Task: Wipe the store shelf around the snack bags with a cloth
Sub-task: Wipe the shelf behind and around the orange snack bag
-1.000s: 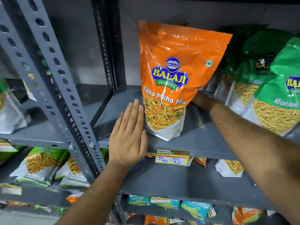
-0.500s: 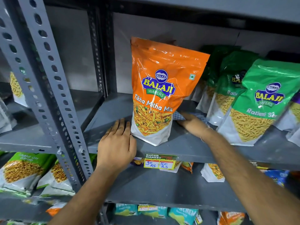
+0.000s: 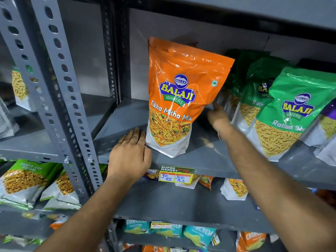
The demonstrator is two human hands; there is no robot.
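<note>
Cloth [image 3: 211, 106] bunched under right hand [image 3: 217, 116] fingers behind orange bag [image 3: 183, 95].

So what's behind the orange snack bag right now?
The right hand reaches in behind the orange bag, a scrap of cloth showing at its fingertips. The bag hides the rest of the cloth and the shelf there.

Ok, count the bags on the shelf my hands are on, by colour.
Orange bag: 1
Green bags: 3
Purple bag, cut off at the right edge: 1
Total: 5
</note>
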